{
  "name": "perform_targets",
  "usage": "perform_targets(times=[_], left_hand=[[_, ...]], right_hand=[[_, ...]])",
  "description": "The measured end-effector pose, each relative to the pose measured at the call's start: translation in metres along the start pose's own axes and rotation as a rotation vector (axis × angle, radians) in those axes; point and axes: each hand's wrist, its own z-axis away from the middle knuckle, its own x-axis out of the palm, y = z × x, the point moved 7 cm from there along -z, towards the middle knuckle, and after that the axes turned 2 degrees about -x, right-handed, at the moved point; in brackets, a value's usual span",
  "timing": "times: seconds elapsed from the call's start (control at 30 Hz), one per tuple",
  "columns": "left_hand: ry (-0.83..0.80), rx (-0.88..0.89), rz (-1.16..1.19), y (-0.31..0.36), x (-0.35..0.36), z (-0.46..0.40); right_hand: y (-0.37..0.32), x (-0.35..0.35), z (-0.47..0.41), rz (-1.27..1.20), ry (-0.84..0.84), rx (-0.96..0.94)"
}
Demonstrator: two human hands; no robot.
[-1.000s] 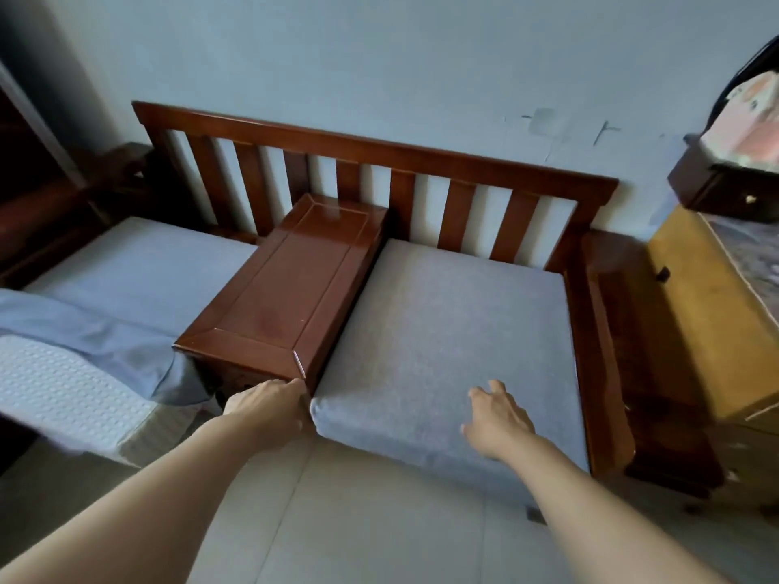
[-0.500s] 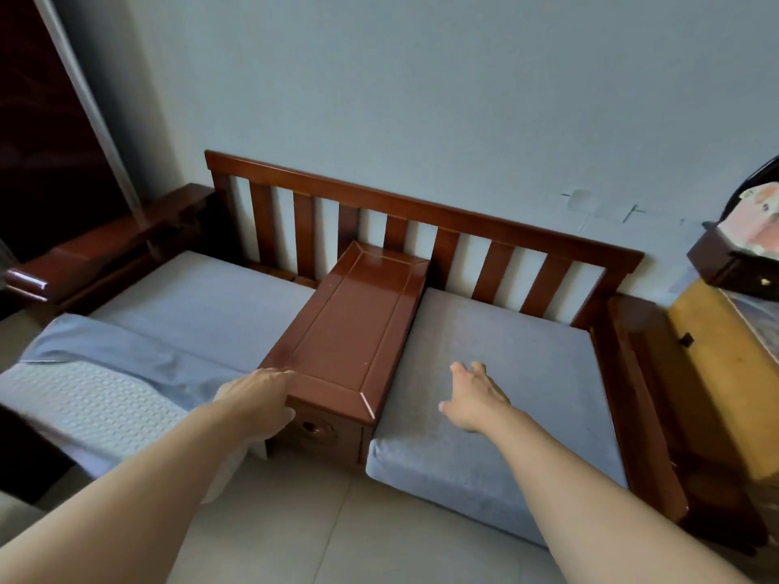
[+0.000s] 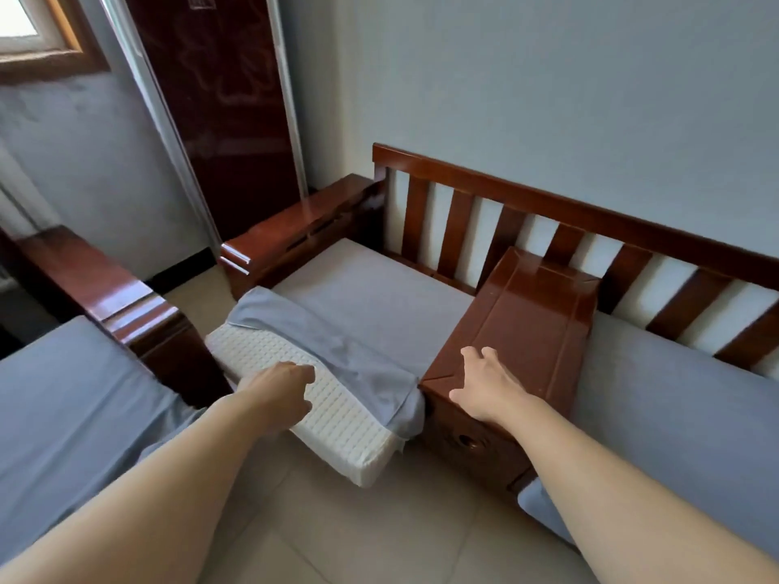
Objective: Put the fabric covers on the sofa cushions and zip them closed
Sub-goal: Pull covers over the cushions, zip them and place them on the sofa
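Now both hands have left the covered right-hand cushion (image 3: pixel 674 398). Left hand (image 3: pixel 278 387), fingers loosely curled, reaches the half-covered cushion (image 3: pixel 337 419); right hand (image 3: pixel 484 385), open, hovers over the wooden armrest (image 3: pixel 527 322).

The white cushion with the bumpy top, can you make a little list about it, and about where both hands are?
white cushion: sticks out past the sofa's front edge, front part bare
grey cover: pulled on only partway, loose edge bunched across the cushion
left hand: over the bare part, fingers loosely curled, holding nothing
right hand: over the wooden box beside the cushion, fingers spread
zip: not visible
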Motion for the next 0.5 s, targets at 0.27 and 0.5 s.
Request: perform_targets(times=[0.27, 0.5], left_hand=[[-0.03, -0.102, 0.011, -0.117, -0.025, -0.09], [-0.013, -0.023, -0.03, -0.166, -0.053, -0.169]], right_hand=[[-0.125, 0.013, -0.128, 0.025, -0.073, -0.085], [-0.199, 0.009, -0.204, 0.035, -0.077, -0.086]])
